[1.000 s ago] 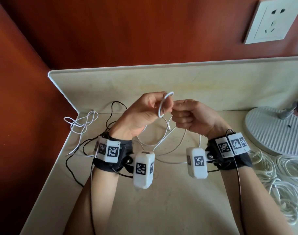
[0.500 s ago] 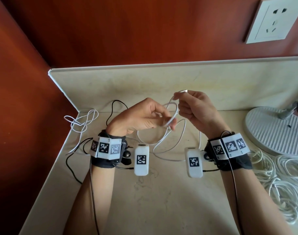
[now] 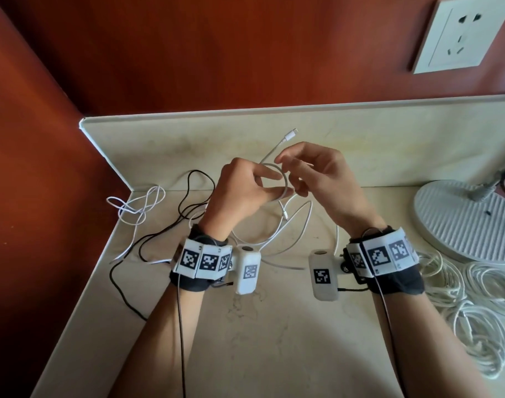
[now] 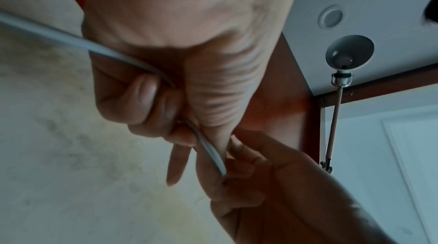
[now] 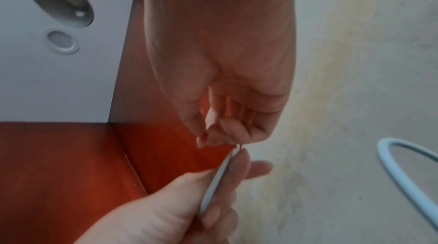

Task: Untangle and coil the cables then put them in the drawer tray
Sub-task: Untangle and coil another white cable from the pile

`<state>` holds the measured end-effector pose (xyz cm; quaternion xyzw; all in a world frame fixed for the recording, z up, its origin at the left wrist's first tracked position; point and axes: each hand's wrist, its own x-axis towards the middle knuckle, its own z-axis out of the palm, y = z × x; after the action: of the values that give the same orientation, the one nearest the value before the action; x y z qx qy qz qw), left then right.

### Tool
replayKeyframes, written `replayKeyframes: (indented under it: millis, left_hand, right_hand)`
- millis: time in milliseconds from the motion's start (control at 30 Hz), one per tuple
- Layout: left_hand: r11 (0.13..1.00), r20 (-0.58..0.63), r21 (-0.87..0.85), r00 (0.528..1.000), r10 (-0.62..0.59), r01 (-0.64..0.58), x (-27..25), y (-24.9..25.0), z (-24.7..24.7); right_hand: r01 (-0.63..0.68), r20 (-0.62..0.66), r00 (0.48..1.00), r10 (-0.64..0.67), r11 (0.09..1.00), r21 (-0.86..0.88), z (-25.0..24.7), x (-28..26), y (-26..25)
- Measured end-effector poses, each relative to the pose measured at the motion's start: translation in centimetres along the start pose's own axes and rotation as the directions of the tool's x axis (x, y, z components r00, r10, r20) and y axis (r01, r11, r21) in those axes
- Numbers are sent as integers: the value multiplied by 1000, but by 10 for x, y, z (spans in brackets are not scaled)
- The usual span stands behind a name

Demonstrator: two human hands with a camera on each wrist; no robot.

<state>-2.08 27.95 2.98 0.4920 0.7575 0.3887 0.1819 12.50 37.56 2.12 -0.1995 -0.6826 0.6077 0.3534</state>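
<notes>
You are passing the connector end through the first loop.

Your left hand is gripping 1 small ring of the thin white charging cable above the beige stone counter, while your right hand is pinching it near the plug. The silver-tipped connector, hidden a moment ago, is now pointing up freely, so coiling is only beginning; the rest is hanging loose.

Both forearms raised, hands meeting; left hand fingers curled, pinching; right hand fingers half-curled, thumb and index pinched.
</notes>
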Motion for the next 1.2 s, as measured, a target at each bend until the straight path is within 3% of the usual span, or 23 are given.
replayKeyframes:
  millis: [133, 200, 367, 467, 633, 733, 900, 1200]
  left_hand:
    - [997, -15, -7, 997, 73, -73, -1, 4, -1]
    - [996, -11, -19, 996, 93, -93, -1, 4, -3]
    - [992, 196, 123, 980, 14, -39, -1, 0, -4]
    - [991, 105, 130, 994, -25, 11, 1, -4, -3]
    - [993, -78, 118, 997, 6, 3, 2, -6, -5]
    - [990, -133, 138, 990, 49, -30, 0, -3, -6]
    - [981, -119, 151, 983, 137, -118, -2, 5, -9]
    - [967, -72, 236, 991, 117, -97, 1, 0, -8]
  right_hand:
    - [-216, -161, 962, 218, 976, 29, 1, 5, 11]
    - [-323, -147, 937, 318, 946, -10, -1, 6, 18]
    - [-169, 4, 985, 173, 956, 241, -5, 6, 9]
    - [-192, 138, 978, 157, 934, 302, -2, 5, 5]
    - [-142, 184, 977, 105, 970, 197, 5, -2, 4]
    - [-190, 169, 972, 161, 966, 175, 6, -4, 3]
    - [-197, 54, 977, 205, 972, -127, -2, -2, -1]
    - [-109, 65, 990, 125, 972, -207, -7, -1, 1]
